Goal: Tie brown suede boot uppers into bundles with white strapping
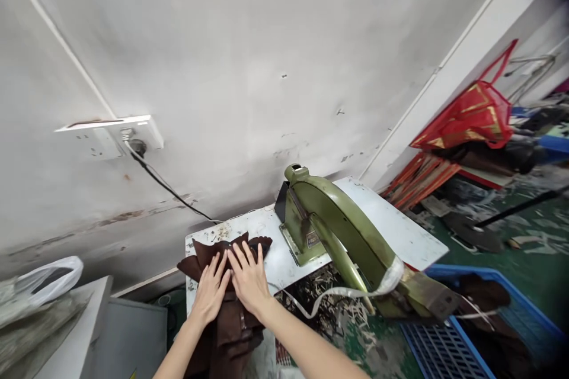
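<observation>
Dark brown cut pieces (233, 331), which look like leather or fabric, lie in a loose pile at the left end of a white table and hang over its near edge. My left hand (210, 293) lies on the pile with its fingers stretched out. Close beside it, my right hand (248, 278) also rests flat on the pile, fingers spread. The two hands nearly meet at the thumbs. What lies beneath the palms is hidden. To the right of my hands stands a green machine (342, 213) with a long curved arm.
The white tabletop (382, 213) runs along a wall with a socket (111, 136) and cable. A blue crate (493, 275) with brown pieces stands at the lower right. Scraps litter the green floor. A grey cabinet (128, 331) is at the left, a red bag (473, 115) at the right.
</observation>
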Demonstrator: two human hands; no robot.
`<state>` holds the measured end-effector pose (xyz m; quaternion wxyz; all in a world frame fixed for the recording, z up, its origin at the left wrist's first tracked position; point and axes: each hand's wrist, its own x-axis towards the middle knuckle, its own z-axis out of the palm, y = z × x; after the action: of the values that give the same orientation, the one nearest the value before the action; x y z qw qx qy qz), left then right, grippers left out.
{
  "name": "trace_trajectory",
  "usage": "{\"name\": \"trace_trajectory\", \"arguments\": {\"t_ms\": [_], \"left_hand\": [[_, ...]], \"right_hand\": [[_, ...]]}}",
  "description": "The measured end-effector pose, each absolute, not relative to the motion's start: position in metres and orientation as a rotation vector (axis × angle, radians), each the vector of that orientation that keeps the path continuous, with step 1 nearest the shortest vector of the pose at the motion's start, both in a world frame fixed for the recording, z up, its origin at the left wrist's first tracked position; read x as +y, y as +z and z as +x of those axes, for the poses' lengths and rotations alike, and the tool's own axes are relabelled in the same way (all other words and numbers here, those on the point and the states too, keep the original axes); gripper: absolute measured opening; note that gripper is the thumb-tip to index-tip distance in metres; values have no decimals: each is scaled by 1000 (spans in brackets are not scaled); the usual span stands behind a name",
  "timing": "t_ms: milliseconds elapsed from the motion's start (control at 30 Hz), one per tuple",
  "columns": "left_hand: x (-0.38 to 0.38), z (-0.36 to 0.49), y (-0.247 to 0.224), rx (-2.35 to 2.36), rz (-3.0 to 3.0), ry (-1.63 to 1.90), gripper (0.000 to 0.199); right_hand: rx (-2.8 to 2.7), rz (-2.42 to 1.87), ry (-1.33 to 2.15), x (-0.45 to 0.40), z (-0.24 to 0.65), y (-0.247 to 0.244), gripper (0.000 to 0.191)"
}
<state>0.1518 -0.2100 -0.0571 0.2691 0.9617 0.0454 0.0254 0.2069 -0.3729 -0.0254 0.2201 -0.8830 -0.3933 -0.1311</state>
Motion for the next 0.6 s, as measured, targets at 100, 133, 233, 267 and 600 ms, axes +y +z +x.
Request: {"name": "trace_trajectory", "arguments": {"t_ms": [100,133,233,267,600], "left_hand": [[-212,153,-76,236,2648,180,77],[-212,153,-82,277,2662,211,81],[-207,154,-102,324,2699,230,82],[-206,156,-107,321,2713,216,82],[-209,159,-113,364,2792,112,72]], "right_hand": [[-930,-2523,-185,-372,210,-25,65],[-888,-2538,-138,-371,211,-28,64],[-817,-2538,-60,-371,212,-44,63],[-806,-2527,-49,-372,213,-49,63],[-1206,-2453,-70,-364,226,-74,58]]}}
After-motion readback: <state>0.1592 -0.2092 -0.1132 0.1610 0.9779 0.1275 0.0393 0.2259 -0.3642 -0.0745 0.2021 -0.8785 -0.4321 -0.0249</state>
